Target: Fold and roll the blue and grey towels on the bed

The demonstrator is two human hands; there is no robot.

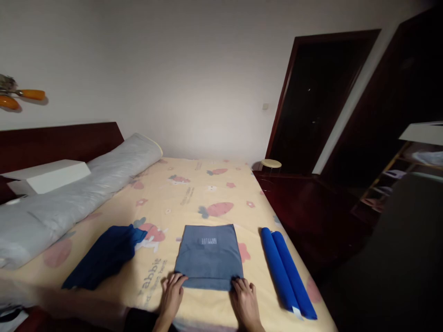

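A blue-grey cloth [209,256] with small white lettering lies flat on the bed in front of me. Along its near edge runs a narrow folded strip. My left hand [173,293] has curled fingers gripping the near left corner. At the near right corner, my right hand [245,297] pinches the fabric in the same way; the fingertips are partly hidden. To the left lies a crumpled dark blue cloth [105,256]. Two bright blue padded tubes [289,274] rest side by side to the right, with a white tag at their near end.
A yellow bedsheet [187,198] printed with strawberries and rabbits covers the bed. A long grey bedding roll [104,175] and a white box [58,175] sit by the headboard [62,138]. Beyond the bed's right edge are a round stool [271,163] and a rack [387,175].
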